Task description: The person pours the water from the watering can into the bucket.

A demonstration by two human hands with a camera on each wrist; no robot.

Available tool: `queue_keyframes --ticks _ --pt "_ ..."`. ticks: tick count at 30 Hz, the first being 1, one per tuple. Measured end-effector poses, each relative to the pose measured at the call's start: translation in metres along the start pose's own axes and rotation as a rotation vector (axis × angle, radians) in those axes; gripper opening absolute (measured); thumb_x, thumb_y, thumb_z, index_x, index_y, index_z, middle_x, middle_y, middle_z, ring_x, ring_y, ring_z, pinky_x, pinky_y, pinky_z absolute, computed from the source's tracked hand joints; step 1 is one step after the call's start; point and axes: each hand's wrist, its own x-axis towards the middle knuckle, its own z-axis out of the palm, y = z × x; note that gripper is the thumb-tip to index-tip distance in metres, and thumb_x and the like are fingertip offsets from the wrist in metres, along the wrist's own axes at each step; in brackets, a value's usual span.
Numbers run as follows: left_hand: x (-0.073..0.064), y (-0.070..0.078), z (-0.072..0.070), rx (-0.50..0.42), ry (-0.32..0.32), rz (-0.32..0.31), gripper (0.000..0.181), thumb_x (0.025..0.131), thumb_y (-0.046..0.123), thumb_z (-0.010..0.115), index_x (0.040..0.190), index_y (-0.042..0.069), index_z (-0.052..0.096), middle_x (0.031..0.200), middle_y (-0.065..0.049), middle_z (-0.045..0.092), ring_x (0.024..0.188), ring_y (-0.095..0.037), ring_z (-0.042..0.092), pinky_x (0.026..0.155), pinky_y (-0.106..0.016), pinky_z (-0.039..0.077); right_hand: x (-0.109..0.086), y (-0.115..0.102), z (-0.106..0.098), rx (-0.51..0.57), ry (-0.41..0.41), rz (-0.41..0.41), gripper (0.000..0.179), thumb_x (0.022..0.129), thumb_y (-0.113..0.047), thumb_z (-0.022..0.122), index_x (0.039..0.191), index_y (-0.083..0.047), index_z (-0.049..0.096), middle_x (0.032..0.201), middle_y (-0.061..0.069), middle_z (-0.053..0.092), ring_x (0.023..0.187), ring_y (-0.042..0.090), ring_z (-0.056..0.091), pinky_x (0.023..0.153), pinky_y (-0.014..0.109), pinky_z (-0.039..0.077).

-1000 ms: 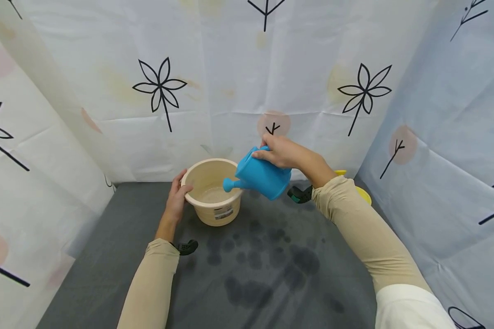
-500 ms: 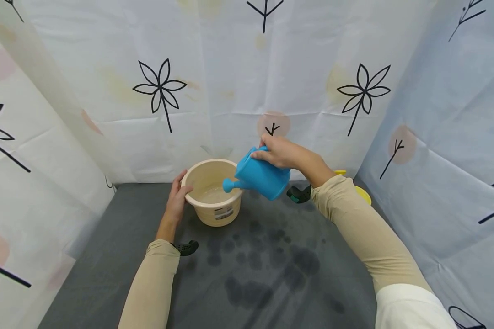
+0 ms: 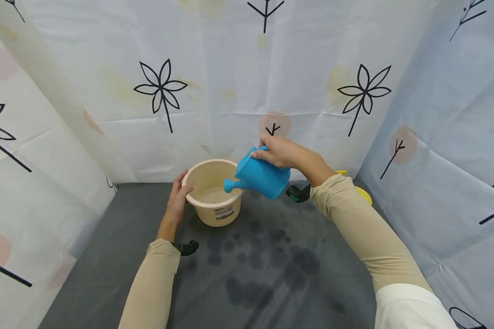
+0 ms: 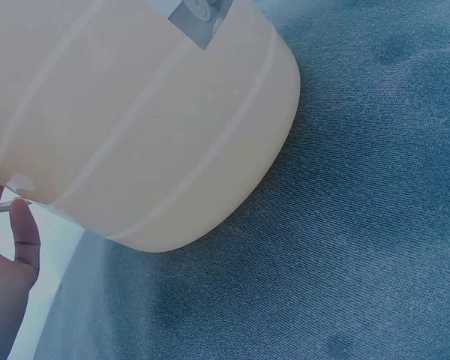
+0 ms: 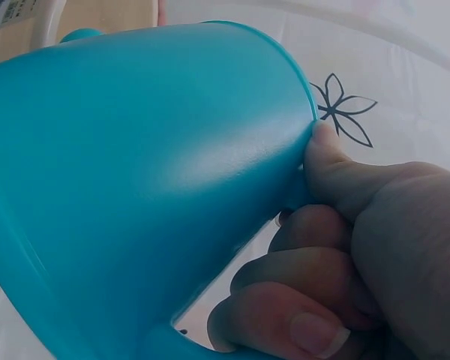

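Note:
A cream plastic basin (image 3: pixel 216 214) with a printed label stands at the back of the table. My left hand (image 3: pixel 177 198) grips its left rim, thumb over the edge; in the left wrist view the fingers (image 4: pixel 24 236) pinch the rim beside the basin's ribbed wall (image 4: pixel 157 150). My right hand (image 3: pixel 281 151) holds a blue watering can (image 3: pixel 263 176) by its handle, tilted left so that the round spout head hangs over the basin's right side. In the right wrist view the right hand (image 5: pixel 345 247) has fingers curled round the handle and the thumb at the can's rim (image 5: pixel 315 105).
Dark wet spots mark the grey tablecloth (image 3: pixel 140 256) in front of the basin. Something yellow (image 3: pixel 363 195) stands at the back right, partly hidden behind the right forearm. Patterned white fabric (image 3: pixel 230 91) hangs along the back and both sides.

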Motion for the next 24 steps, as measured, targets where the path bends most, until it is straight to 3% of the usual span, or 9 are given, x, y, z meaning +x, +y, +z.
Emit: queue_keyframes --ticks 7,17,24 --pt "-0.002 0.003 0.001 -0.007 -0.002 -0.002 0.063 0.105 0.012 0.045 0.163 0.025 0.025 0.169 -0.006 0.025 0.144 -0.029 0.040 0.083 -0.017 0.050 0.001 0.000 0.000 -0.013 -0.004 0.005 0.033 0.107 -0.038 0.051 0.116 -0.006 0.047 0.083 0.009 0.043 0.079 0.025 0.046 0.080 0.044 0.040" --pt "-0.018 0.030 0.005 -0.020 -0.032 -0.036 0.066 0.103 0.008 0.045 0.164 0.015 0.022 0.169 -0.012 0.024 0.146 -0.036 0.038 0.079 -0.015 0.049 -0.001 -0.002 -0.002 -0.003 -0.008 0.011 0.033 0.107 -0.038 0.051 0.116 -0.006 0.047 0.084 0.009 0.043 0.081 0.025 0.047 0.080 0.044 0.039" --pt "-0.009 0.013 0.003 -0.030 -0.021 -0.022 0.064 0.104 0.011 0.046 0.164 0.022 0.024 0.169 -0.009 0.024 0.145 -0.034 0.040 0.079 -0.015 0.049 -0.001 -0.002 -0.002 0.001 -0.018 0.021 0.034 0.107 -0.039 0.051 0.116 -0.007 0.046 0.085 0.010 0.043 0.082 0.025 0.047 0.081 0.044 0.039"
